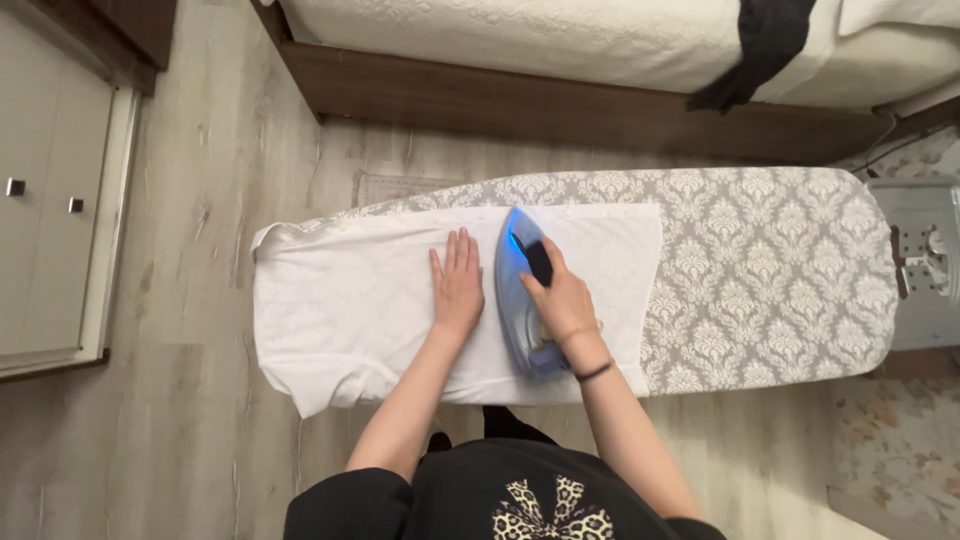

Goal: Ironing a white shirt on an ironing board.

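Note:
A white garment [350,300] lies spread over the left part of a grey patterned ironing board [770,270]. My left hand [457,285] rests flat on the cloth, fingers together and pointing away from me. Just to its right, my right hand [560,295] grips the dark handle of a blue steam iron [517,290], which sits sole-down on the garment with its tip pointing away from me.
A bed with a white cover [560,40] and a dark cloth [760,45] draped on it runs along the far side. White cupboard doors [50,220] stand at the left. The board's metal iron rest [925,260] sticks out at the right. Wooden floor lies all around.

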